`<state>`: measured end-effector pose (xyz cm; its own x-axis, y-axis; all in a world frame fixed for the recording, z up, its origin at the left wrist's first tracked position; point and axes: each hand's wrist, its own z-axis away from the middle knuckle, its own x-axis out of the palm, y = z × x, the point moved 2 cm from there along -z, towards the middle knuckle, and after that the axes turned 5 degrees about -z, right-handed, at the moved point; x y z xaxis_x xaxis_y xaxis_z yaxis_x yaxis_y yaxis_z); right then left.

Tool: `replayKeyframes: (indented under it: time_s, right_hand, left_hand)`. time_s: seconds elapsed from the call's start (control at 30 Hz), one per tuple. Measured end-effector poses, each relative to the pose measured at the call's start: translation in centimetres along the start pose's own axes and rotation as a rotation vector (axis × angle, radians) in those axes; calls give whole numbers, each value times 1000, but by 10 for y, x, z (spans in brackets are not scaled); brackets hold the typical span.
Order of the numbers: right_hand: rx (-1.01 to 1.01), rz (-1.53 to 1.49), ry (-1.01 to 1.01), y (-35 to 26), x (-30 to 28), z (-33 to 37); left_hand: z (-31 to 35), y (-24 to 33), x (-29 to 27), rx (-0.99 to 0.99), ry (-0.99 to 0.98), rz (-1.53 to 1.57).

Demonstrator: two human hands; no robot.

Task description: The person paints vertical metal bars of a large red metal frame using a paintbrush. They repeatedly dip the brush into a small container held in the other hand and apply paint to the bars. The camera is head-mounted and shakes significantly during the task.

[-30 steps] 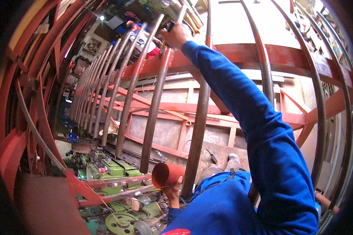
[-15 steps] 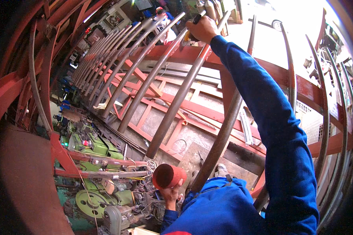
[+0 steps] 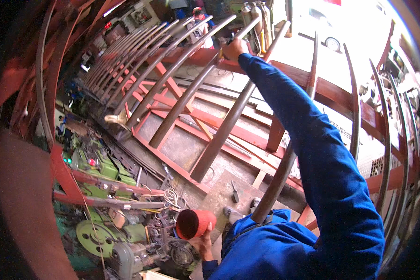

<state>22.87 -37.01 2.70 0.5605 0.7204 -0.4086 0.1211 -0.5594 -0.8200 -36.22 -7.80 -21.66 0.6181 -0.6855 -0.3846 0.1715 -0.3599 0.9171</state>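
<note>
My left hand point(image 3: 204, 242), low in the view, is wrapped round a red paint can point(image 3: 204, 223). The can is tilted so its dark red-brown mouth faces left. At the far end of my outstretched right arm, my right hand point(image 3: 236, 48) grips a paintbrush point(image 3: 220, 55), mostly hidden behind the fingers. The brush is against a brown metal pipe point(image 3: 196, 86), close to where that pipe crosses a red steel beam point(image 3: 284, 71). Red paint patches show on the pipes near the beam.
A row of slanting pipes point(image 3: 228, 123) spans the view. Beneath lie red frames point(image 3: 172, 163) and a dark hand tool point(image 3: 234, 192) on the floor. Green machinery point(image 3: 95, 238) stands at lower left. Gas cylinders point(image 3: 256, 28) and another person point(image 3: 199, 30) are farther back; a white vehicle point(image 3: 326, 35) is outside.
My right hand has moved down and left, bringing the brush along the pipe toward the beam. The paint can has turned more to the left. My view has shifted slightly.
</note>
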Motion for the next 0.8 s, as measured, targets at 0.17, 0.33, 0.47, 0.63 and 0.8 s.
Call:
replayKeyframes:
  time_s: [0.17,0.33,0.47,0.63,0.8]
  right_hand:
    - [-638,-171,-96,-101,-23,32]
    - [-775,-401,-492,-195,-101,136]
    - [-718,-695,-1015,-232,-91,234]
    - [-624,-706,-1437,-255,-112,322]
    - [-833,-584,-1482,-247,-65,386]
  left_hand:
    - [-7,15,-48,-62,135,-64]
    - [-64,81,-50,-7,84,-38]
    - [-84,121,-77,18,64,70]
    - [-111,125,-77,211,46,34]
    - [-125,137,-79,356,31,2]
